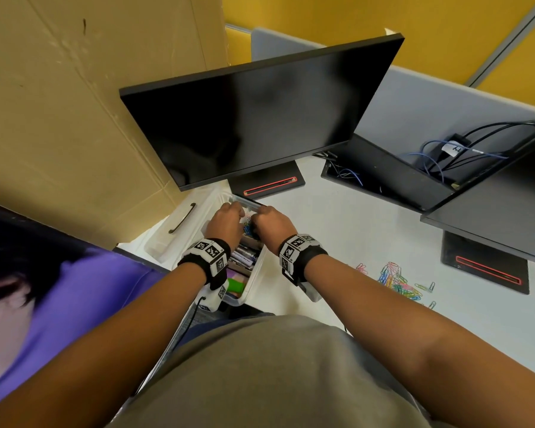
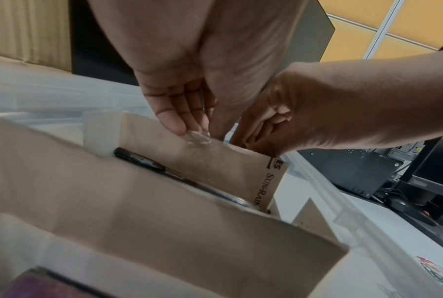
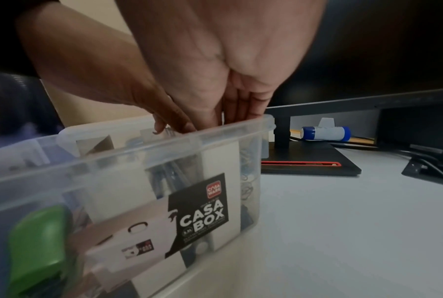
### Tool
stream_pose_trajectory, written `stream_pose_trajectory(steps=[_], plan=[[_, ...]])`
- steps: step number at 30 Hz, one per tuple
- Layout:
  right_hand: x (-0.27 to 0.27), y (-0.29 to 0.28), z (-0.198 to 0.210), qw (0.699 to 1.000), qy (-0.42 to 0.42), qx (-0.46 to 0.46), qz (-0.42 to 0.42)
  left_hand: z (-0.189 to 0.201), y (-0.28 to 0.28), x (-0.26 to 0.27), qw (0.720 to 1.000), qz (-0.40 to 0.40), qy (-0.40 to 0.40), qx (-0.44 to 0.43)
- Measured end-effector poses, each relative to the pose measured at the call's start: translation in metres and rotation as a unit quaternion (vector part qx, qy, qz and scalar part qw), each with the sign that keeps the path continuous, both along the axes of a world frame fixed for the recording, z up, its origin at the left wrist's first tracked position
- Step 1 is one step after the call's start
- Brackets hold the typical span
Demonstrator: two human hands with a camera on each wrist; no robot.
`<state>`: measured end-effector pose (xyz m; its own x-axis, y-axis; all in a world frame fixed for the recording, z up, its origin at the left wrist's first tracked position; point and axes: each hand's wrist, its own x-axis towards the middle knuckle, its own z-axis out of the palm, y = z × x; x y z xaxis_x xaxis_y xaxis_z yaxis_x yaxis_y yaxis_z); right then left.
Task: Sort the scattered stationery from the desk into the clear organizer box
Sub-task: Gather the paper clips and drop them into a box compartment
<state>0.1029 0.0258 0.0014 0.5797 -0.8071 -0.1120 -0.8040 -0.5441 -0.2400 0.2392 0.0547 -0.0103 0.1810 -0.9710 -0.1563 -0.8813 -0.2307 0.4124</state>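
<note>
your left hand (image 1: 226,222) and right hand (image 1: 271,223) met over the far end of the clear plastic organizer box (image 1: 252,281), at the desk's (image 1: 368,230) left edge. left fingers (image 2: 173,119) hung straight and together above a brown cardboard divider (image 2: 200,159). right fingers curled inward; i couldn't tell what they pinched. loose, glossy colored paper clips (image 1: 397,281) lay heaped near the front edge. a smooth green stapler (image 3: 38,248) sat inside.
</note>
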Motion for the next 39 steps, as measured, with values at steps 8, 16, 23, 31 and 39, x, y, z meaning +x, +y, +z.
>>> stream_pose_trajectory(steps=[8,16,23,31,39], plan=[[-0.008,-0.006,0.004,0.997,-0.056,0.058,0.014,0.004,0.002,0.000,1.000,-0.010,-0.008,-0.001],[-0.042,-0.013,0.007,0.979,-0.194,-0.026,-0.055,0.018,-0.009,-0.013,1.000,-0.011,0.008,-0.026],[-0.088,-0.015,-0.008,0.983,-0.117,0.027,-0.138,0.027,-0.023,-0.045,0.998,-0.051,0.015,-0.030],[-0.148,0.000,-0.038,0.984,-0.021,0.070,-0.163,0.022,-0.026,-0.103,0.986,-0.169,0.015,-0.006],[-0.224,0.023,-0.059,0.962,0.096,0.114,-0.230,0.001,-0.024,-0.159,0.947,-0.297,-0.059,0.103]])
